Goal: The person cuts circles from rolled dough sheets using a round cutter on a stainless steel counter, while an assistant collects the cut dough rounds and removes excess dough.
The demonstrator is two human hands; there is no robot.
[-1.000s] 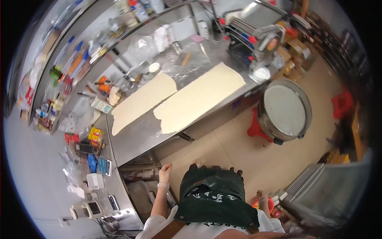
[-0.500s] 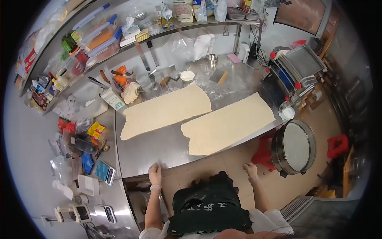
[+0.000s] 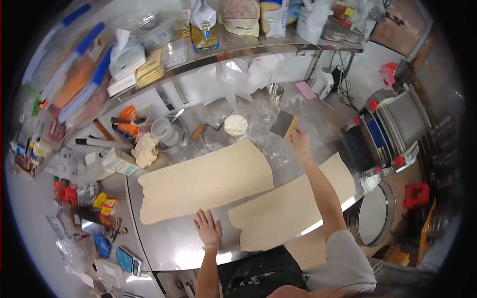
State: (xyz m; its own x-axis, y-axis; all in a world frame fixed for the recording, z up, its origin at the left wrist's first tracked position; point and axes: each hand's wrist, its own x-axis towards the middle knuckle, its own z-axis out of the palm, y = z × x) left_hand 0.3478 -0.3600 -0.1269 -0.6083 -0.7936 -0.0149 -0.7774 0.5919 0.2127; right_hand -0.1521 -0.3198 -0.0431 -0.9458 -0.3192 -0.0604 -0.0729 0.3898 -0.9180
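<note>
Two long flat sheets of pale dough lie side by side on the steel table: a left dough sheet (image 3: 206, 181) and a right dough sheet (image 3: 283, 211). My left hand (image 3: 207, 229) rests flat on the bare steel, fingers spread, its fingertips near the lower edge of the left sheet. Stretched over the right sheet, my right hand (image 3: 300, 143) has its fingers closed at the wooden handle of a dough scraper (image 3: 283, 123). The scraper's metal blade lies on the floured tabletop. Beside it stands a bowl of white flour (image 3: 235, 125).
A second wooden-handled scraper (image 3: 198, 131) and a steel bowl with a clear cup (image 3: 165, 131) are at the back left. A dough sheeter machine (image 3: 385, 131) stands at the right. Below it sits a large round sieve (image 3: 372, 213). A loaded shelf (image 3: 228, 47) overhangs the back.
My view has moved closer over the table. My left hand has come from the front edge onto the steel; my right hand has reached forward to the scraper's handle.
</note>
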